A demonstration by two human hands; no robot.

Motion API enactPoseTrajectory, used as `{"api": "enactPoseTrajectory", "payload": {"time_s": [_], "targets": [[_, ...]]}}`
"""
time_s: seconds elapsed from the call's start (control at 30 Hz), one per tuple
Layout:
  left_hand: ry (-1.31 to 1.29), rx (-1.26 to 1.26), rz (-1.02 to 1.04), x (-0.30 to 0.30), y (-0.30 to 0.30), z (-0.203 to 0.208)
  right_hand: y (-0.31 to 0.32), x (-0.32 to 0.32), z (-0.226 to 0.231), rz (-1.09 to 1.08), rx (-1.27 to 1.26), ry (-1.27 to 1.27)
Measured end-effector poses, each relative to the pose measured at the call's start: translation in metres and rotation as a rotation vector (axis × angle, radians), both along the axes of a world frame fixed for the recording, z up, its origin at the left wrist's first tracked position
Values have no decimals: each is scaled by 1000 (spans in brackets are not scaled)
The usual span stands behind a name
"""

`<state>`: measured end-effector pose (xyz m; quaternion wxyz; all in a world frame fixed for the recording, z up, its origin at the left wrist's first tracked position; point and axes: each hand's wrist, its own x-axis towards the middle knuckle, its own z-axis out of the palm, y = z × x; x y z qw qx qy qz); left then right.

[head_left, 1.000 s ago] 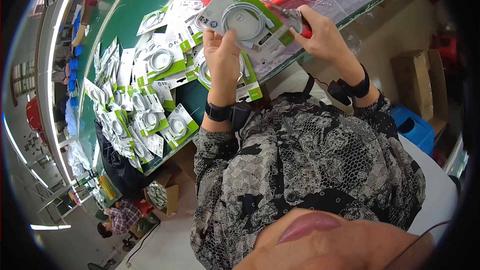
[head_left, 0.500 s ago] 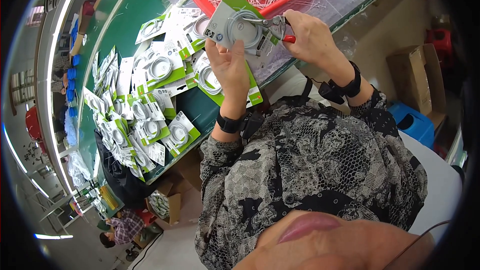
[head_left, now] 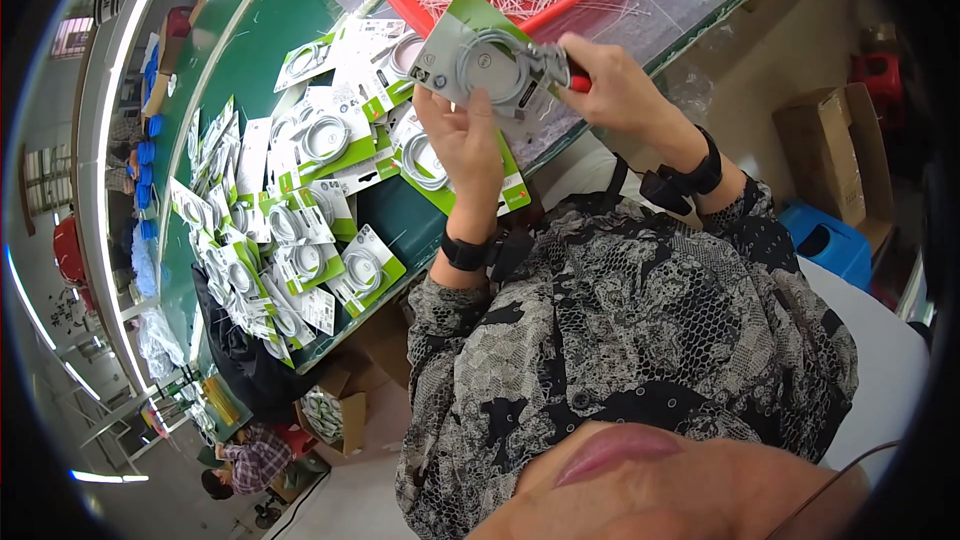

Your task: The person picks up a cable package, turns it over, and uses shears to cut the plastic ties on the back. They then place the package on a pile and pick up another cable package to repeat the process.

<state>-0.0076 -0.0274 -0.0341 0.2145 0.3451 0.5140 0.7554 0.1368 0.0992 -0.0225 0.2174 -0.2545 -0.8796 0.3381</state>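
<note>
My left hand grips the lower edge of a white and green card with a coiled grey-white cable on it, the thumb lying across its front. At the card's right side, my right hand is closed round a pair of red-handled pliers. The metal jaws meet the card beside the coil; blur hides what exactly they grip. Close to my left wrist lies another carded cable. Many more carded cables are heaped to the left on the green table.
A red plastic basket full of thin white plastic ties stands just beyond my hands, with loose ties around it. On the floor are an open cardboard box and a blue stool at right. Another person sits at lower left.
The pliers have turned slightly and their jaws have come in against the card's right side. The card and both hands have shifted a little down and to the right.
</note>
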Motion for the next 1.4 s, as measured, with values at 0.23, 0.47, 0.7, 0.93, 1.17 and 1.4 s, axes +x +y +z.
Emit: {"api": "enactPoseTrajectory", "payload": {"time_s": [0.23, 0.47, 0.7, 0.93, 1.17, 1.4], "targets": [[77, -146, -89, 1, -14, -4, 6, -34, -2, 13, 88, 475], [144, -125, -66, 2, -23, -9, -2, -51, 1, 73, 167, 496], [131, -215, 20, -8, -74, 16, 45, -76, 44, -269, 326, 600], [365, -647, 326, -16, -290, 25, 114, -60, 13, -411, 689, 221], [421, -1307, 578, 15, -416, -51, 48, -38, 52, 11, 585, 592], [790, -1067, 626, -31, -353, -51, -43, 2, 57, 336, -158, 415]]}}
